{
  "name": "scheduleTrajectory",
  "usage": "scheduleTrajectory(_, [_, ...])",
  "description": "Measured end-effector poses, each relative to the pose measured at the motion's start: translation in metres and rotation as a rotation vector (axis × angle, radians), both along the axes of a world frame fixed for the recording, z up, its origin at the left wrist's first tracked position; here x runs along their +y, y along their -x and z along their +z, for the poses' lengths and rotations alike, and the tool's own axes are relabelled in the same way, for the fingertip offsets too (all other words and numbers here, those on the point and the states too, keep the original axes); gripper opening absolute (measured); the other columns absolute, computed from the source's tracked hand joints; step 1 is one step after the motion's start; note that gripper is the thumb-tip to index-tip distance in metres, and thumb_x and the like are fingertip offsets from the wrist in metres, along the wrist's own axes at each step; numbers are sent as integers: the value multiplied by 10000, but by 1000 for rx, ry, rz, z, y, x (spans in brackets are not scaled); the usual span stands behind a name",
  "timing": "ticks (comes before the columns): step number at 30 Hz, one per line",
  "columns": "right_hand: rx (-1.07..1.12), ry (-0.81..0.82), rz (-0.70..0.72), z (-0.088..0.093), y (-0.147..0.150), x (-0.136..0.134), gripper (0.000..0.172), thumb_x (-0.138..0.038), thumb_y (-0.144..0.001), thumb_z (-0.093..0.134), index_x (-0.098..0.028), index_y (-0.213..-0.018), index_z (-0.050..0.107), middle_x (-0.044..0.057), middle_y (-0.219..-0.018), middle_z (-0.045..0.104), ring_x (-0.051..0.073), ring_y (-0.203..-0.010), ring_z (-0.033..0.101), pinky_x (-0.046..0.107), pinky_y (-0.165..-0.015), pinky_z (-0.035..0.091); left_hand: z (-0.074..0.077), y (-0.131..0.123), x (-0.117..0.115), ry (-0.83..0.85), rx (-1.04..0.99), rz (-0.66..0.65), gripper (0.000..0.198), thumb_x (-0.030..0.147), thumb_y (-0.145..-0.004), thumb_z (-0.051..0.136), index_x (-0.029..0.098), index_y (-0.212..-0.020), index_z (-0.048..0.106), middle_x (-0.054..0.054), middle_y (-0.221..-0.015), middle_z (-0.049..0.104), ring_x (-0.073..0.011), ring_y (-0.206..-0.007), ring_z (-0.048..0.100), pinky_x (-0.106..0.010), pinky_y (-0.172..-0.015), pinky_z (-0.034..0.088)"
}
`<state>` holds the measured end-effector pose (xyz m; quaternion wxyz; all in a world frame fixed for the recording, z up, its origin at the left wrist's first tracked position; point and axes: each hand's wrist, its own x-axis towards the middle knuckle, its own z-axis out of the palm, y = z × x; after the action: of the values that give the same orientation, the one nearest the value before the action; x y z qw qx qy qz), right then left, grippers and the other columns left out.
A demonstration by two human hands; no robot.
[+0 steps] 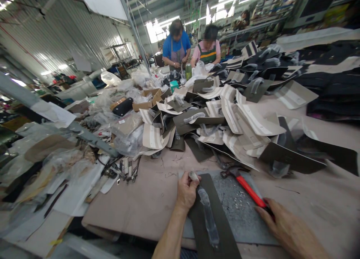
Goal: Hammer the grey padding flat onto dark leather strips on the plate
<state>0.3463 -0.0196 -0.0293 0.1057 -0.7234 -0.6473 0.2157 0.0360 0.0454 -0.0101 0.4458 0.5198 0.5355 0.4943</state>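
Observation:
My left hand [186, 193] is closed round a short pale rod [193, 175] with a rounded end, its lower part hidden by my fingers. Under that hand lies a long dark grey panel [222, 234], its near end reaching the bottom edge of the view. A strap handle wrapped in clear plastic [208, 216] runs along the panel. My right hand [284, 225] grips the lower end of a claw hammer [249, 189] with a red handle. The hammer's head is over the far part of a worn grey board [236, 210], which lies partly beneath the panel.
A heap of grey and cream-striped panels [208, 120] with plastic-wrapped handles covers the table beyond. Hand tools [128, 170] and plastic bags [129, 139] lie left, beside a slanting metal post [84, 133]. Two people [176, 45] stand across the table. Dark panels [334, 86] are stacked right.

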Motion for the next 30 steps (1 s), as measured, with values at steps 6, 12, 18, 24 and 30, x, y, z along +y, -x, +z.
scheduleTrajectory(6, [71, 161, -1, 28, 1, 11, 296, -532, -845, 399, -253, -772, 466, 64, -641, 586, 286, -612, 622, 386, -573, 389, 5, 0, -2, -55, 134, -68, 108, 172, -837, 590, 173, -908, 672, -46, -849, 726, -205, -813, 660, -283, -760, 493])
scheduleTrajectory(12, [1032, 657, -296, 56, 23, 5, 371, -587, -802, 571, -234, -860, 471, -62, -648, 449, 71, -405, 328, 228, -405, 272, -2, -1, -8, -154, 215, -85, 137, 143, -860, 554, 176, -920, 673, -43, -854, 711, -198, -810, 649, -281, -769, 487])
scheduleTrajectory(18, [420, -201, 161, 86, 63, 15, 394, -588, -941, 410, -243, -763, 477, -26, -561, 473, 145, -475, 471, 291, -501, 295, -3, -3, -11, -177, 232, -82, 123, 156, -864, 538, 176, -866, 660, -32, -796, 671, -186, -774, 620, -264, -729, 460])
scheduleTrajectory(24, [-37, -474, 558, 116, 71, 35, 258, -359, -1021, 391, -244, -818, 503, -32, -506, 547, 150, -345, 441, 348, -466, 108, -9, -3, -10, -174, 228, -66, 132, 139, -831, 540, 174, -865, 663, -19, -764, 655, -173, -714, 597, -252, -677, 441])
scheduleTrajectory(30, [139, -899, 265, 179, 84, 26, 200, -380, -1032, 395, -236, -965, 517, -15, -611, 559, 143, -459, 524, 281, -479, 349, -8, -2, -11, -162, 239, -87, 168, 100, -829, 528, 183, -870, 668, -24, -798, 669, -186, -790, 617, -265, -750, 460])
